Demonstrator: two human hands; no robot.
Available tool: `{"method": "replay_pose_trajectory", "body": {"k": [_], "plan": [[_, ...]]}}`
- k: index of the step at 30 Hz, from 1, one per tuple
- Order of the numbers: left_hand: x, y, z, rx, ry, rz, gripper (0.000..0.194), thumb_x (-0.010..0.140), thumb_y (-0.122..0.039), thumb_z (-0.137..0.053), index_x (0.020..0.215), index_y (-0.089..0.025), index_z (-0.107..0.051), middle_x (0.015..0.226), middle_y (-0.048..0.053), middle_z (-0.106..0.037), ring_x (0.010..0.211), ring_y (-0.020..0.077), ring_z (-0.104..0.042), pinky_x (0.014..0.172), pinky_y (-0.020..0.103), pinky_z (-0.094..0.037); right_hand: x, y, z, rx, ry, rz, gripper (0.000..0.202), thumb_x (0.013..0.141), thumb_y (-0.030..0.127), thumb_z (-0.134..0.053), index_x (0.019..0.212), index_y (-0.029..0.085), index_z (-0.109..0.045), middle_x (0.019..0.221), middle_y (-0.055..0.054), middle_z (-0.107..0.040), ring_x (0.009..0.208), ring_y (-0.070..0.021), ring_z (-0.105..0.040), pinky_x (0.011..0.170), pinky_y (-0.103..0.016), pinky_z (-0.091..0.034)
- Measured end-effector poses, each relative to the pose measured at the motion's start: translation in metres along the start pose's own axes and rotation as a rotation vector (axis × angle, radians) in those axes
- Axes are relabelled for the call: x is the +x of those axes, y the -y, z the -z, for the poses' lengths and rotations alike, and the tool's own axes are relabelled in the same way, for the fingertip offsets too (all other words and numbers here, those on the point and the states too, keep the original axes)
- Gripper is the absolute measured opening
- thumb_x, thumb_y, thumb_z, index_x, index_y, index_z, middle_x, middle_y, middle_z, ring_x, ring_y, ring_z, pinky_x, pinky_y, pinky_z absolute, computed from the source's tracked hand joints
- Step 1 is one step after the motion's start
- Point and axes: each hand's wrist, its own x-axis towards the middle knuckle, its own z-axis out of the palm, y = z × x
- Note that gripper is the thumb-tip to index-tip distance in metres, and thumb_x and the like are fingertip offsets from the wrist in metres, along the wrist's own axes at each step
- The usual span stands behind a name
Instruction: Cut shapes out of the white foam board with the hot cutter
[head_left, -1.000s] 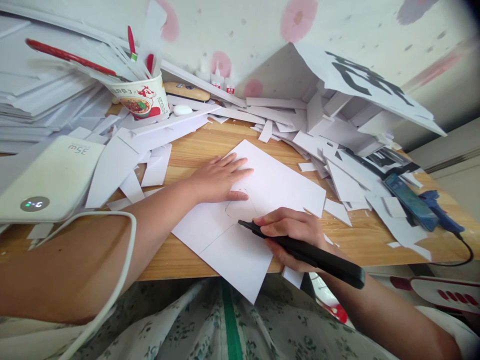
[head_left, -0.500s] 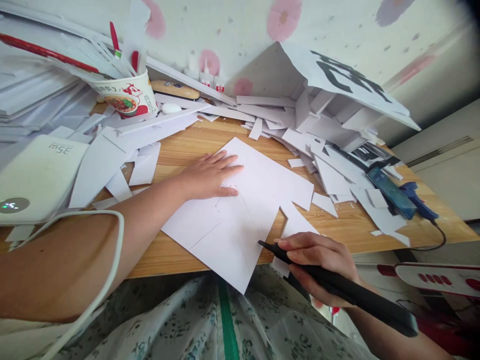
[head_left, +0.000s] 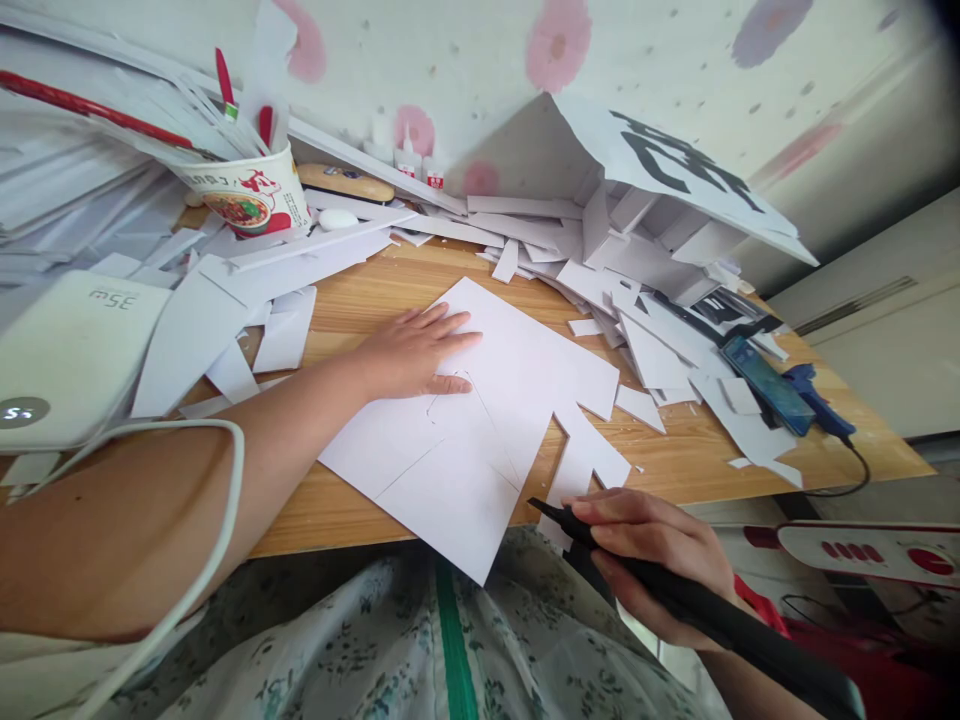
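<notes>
A white board (head_left: 495, 440) with thin pencil lines lies at an angle on the wooden table, its near corner past the front edge. My left hand (head_left: 420, 352) rests flat on its upper left part, fingers spread. My right hand (head_left: 660, 560) is closed round a black pen-shaped tool (head_left: 697, 600). The dark narrow tip of the tool points left, just off the right edge of the board and not touching it. Under that edge, near my right hand, lies a white offcut (head_left: 585, 450).
A paper cup (head_left: 255, 195) with red-handled tools stands at the back left, beside a white power bank (head_left: 82, 350) with a cable. White scraps line the back. On the right are a white model (head_left: 652, 220), a phone (head_left: 765, 385) and a blue glue gun (head_left: 817, 405).
My right hand and the black tool have moved down and to the right, away from the board's edge. My left hand has stayed on the board. The view has shifted slightly.
</notes>
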Motion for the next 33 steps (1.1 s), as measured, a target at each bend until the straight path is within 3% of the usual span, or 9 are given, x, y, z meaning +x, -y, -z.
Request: {"method": "replay_pose_trajectory", "body": {"k": [4, 8, 15, 20, 23, 25, 28, 31, 33], "plan": [[0.0, -0.002, 0.001, -0.001, 0.0, 0.002, 0.081, 0.087, -0.074, -0.034, 0.153, -0.029, -0.021, 0.163, 0.004, -0.007, 0.148, 0.0312, -0.002, 0.117, 0.052, -0.009, -0.005, 0.0, -0.003, 0.046, -0.111, -0.11, 0.043, 0.073, 0.001, -0.062, 0.108, 0.024, -0.066, 0.1, -0.009, -0.073, 0.087, -0.0249, -0.073, 0.071, -0.036, -0.064], [0.0, -0.003, 0.003, -0.002, 0.01, 0.008, 0.082, 0.087, -0.073, -0.036, 0.153, -0.028, -0.022, 0.163, 0.005, -0.007, 0.148, 0.0317, -0.002, 0.117, 0.053, -0.009, 0.015, 0.0, -0.019, 0.075, -0.255, -0.206, 0.038, 0.076, 0.005, -0.065, 0.105, 0.028, -0.067, 0.101, -0.006, -0.072, 0.089, -0.0238, -0.071, 0.073, -0.039, -0.061], [-0.001, -0.003, 0.002, -0.046, -0.024, 0.048, 0.08, 0.084, -0.072, -0.043, 0.15, -0.029, -0.031, 0.162, 0.006, -0.015, 0.148, 0.0337, -0.005, 0.117, 0.051, -0.012, 0.05, -0.001, -0.053, 0.046, -0.28, -0.202, 0.03, 0.077, 0.009, -0.068, 0.101, 0.025, -0.065, 0.103, -0.006, -0.071, 0.092, -0.0222, -0.069, 0.08, -0.039, -0.058], [-0.01, -0.007, 0.015, -0.049, -0.231, 0.329, 0.059, 0.088, -0.056, -0.049, 0.133, -0.018, -0.054, 0.144, 0.013, -0.046, 0.13, 0.0337, -0.043, 0.106, 0.042, -0.035, 0.039, -0.019, -0.043, 0.139, -0.546, -0.285, 0.012, 0.079, 0.016, -0.065, 0.088, 0.023, -0.067, 0.091, -0.005, -0.07, 0.085, -0.0227, -0.068, 0.075, -0.041, -0.058], [-0.014, -0.008, 0.025, -0.022, -0.216, 0.448, 0.058, 0.084, -0.054, -0.055, 0.129, -0.017, -0.056, 0.123, 0.015, -0.06, 0.114, 0.0345, -0.054, 0.095, 0.043, -0.043, 0.035, -0.024, -0.017, 0.08, -0.723, -0.257, 0.008, 0.079, 0.016, -0.062, 0.079, 0.022, -0.067, 0.082, -0.004, -0.068, 0.078, -0.0228, -0.068, 0.072, -0.042, -0.057], [-0.014, -0.008, 0.028, -0.043, -0.193, 0.473, 0.065, 0.08, -0.058, -0.058, 0.13, -0.018, -0.055, 0.119, 0.017, -0.059, 0.111, 0.0363, -0.055, 0.09, 0.044, -0.045, 0.034, -0.021, 0.002, -0.164, -0.646, -0.187, 0.012, 0.077, 0.011, -0.064, 0.082, 0.021, -0.068, 0.085, -0.004, -0.069, 0.083, -0.0239, -0.068, 0.078, -0.043, -0.055], [-0.011, -0.004, 0.026, -0.198, -0.234, 0.496, 0.07, 0.073, -0.058, -0.064, 0.13, -0.018, -0.055, 0.122, 0.019, -0.057, 0.113, 0.0385, -0.055, 0.09, 0.047, -0.044, 0.031, -0.012, 0.015, -0.462, -0.186, -0.034, 0.027, 0.078, 0.007, -0.065, 0.1, 0.022, -0.067, 0.098, -0.006, -0.072, 0.099, -0.026, -0.066, 0.092, -0.047, -0.049], [-0.007, 0.004, 0.024, -0.573, -0.321, 0.563, 0.065, 0.059, -0.045, -0.078, 0.116, -0.018, -0.064, 0.118, 0.018, -0.063, 0.116, 0.0418, -0.054, 0.097, 0.05, -0.04, 0.024, -0.005, 0.002, -0.526, 0.251, 0.027, 0.028, 0.086, 0.015, -0.059, 0.113, 0.022, -0.062, 0.113, -0.006, -0.071, 0.113, -0.0287, -0.06, 0.103, -0.053, -0.038], [-0.007, 0.009, 0.025, -0.794, -0.356, 0.58, 0.06, 0.051, -0.043, -0.081, 0.103, -0.016, -0.069, 0.111, 0.017, -0.068, 0.112, 0.0418, -0.058, 0.094, 0.048, -0.043, 0.018, -0.002, -0.015, -0.549, 0.318, -0.012, 0.022, 0.09, 0.018, -0.055, 0.111, 0.021, -0.063, 0.118, -0.006, -0.069, 0.118, -0.0291, -0.057, 0.103, -0.052, -0.037]]}}
